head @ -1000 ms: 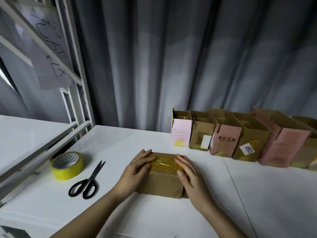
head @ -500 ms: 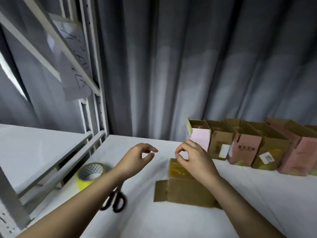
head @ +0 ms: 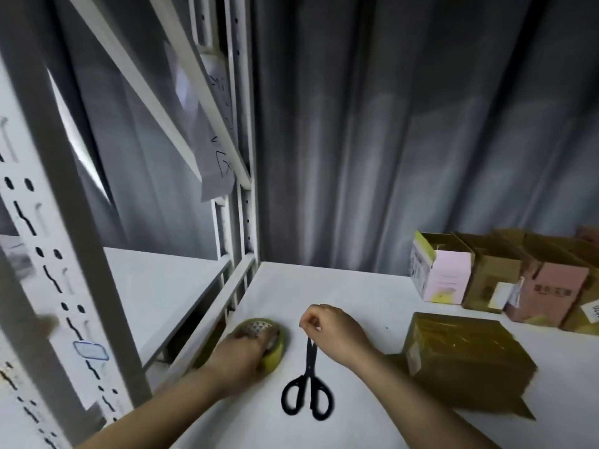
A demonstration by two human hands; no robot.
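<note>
A yellow tape roll point(head: 274, 348) lies flat on the white table point(head: 350, 286) at its left edge. My left hand point(head: 240, 354) lies over the roll's near side, fingers curled round it. Black-handled scissors point(head: 308, 388) lie just right of the roll, blades pointing away from me. My right hand point(head: 334, 332) hovers above the blade tips with fingers curled, thumb and forefinger pinched together; nothing is visible in them. A brown cardboard box point(head: 466, 361) with yellow tape across its top sits to the right of my right forearm.
A row of open small cartons point(head: 496, 277), pink and brown, stands along the back right before a grey curtain. A white metal rack point(head: 107, 286) with a lower shelf and a hanging paper sheet point(head: 217, 150) borders the table on the left.
Both hands left the taped box and moved left. My left hand has come down onto the tape roll; my right hand now hovers over the scissors. The view swung left.
</note>
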